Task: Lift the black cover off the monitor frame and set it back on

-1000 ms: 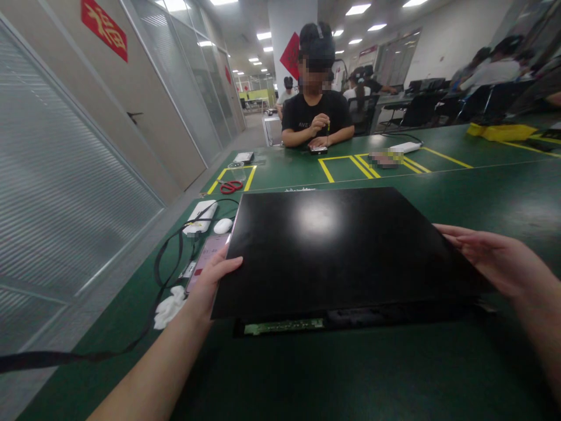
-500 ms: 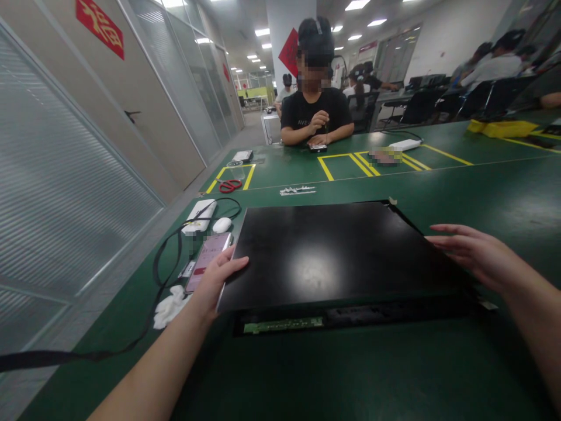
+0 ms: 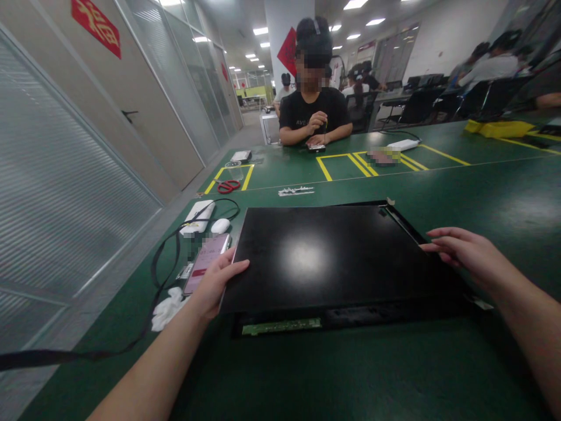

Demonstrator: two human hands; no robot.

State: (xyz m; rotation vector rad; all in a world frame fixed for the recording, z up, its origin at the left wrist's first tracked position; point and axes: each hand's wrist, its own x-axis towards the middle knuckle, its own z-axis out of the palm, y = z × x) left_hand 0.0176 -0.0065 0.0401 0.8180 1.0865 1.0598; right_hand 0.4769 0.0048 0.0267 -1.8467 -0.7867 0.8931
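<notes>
A flat black panel lies tilted over a black frame, its left side raised off it. My left hand grips the panel's left edge, thumb on top and fingers underneath. At the right side my right hand has its fingertips against the edge of the frame and panel; whether it pinches anything there is too small to tell. A green circuit strip shows along the frame's near side. At the far right corner is a small piece of tape.
Left of the panel lie a phone, a white mouse-like object, a white box, crumpled tissue and a black strap. Red scissors and a plastic cup stand farther off. A person sits opposite.
The panel has shifted slightly left, uncovering more of the frame's right rim. My right hand's fingers have drawn together at the right edge.
</notes>
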